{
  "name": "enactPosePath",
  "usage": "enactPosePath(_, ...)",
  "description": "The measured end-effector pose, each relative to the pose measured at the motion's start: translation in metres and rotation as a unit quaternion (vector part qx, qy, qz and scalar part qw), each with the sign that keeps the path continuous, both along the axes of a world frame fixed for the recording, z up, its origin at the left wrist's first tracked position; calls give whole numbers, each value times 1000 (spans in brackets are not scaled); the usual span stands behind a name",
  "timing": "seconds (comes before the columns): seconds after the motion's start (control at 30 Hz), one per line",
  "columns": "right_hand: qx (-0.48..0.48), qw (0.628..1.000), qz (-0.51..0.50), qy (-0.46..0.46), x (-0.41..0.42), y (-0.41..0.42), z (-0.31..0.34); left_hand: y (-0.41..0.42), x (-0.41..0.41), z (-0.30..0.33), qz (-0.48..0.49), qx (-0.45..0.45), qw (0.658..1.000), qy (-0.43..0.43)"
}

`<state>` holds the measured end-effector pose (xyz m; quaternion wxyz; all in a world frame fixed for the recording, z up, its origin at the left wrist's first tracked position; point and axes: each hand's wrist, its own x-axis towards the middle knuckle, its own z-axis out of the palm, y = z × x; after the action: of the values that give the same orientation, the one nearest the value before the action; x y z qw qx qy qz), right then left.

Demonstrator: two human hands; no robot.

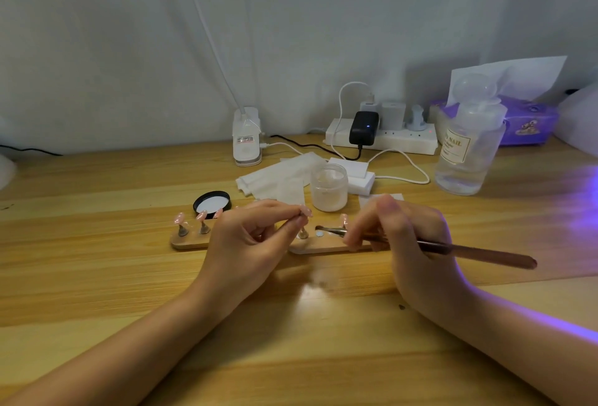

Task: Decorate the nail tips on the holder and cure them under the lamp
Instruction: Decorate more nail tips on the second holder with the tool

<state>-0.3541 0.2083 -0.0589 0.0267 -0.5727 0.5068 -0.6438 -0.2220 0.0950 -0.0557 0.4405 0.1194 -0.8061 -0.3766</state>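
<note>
A long wooden nail-tip holder lies across the middle of the table with several pink nail tips on small stands, such as the tip at its far left. My left hand covers the holder's middle and pinches one pink nail tip on its stand between thumb and fingers. My right hand grips a thin brush with a brown handle; its metal ferrule and bristles point left over the holder, close to the pinched tip. Purple lamp light spills in from the right edge; the lamp itself is out of view.
An open jar and its black lid stand just behind the holder, beside white wipes. Further back are a white clamp lamp base, a power strip with chargers, a clear liquid bottle and a purple tissue pack.
</note>
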Motion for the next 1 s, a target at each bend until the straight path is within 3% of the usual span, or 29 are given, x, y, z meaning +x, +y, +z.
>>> enactPosePath(0.23,-4,997,-25,-77,-7,0,2,-1,2,2,4,-49,999,13)
enactPosePath(0.43,9,991,-85,-106,-18,-2,6,-2,1,5,-1,1,1000,-15)
enactPosePath(0.63,63,992,-87,-64,-27,1,12,-2,-4,9,34,-49,995,-74)
enactPosePath(0.87,86,990,-110,-14,-30,-3,8,0,-15,7,1,-45,990,-130)
enactPosePath(1.0,84,991,-101,12,-29,-5,6,1,-17,1,44,-97,983,-152)
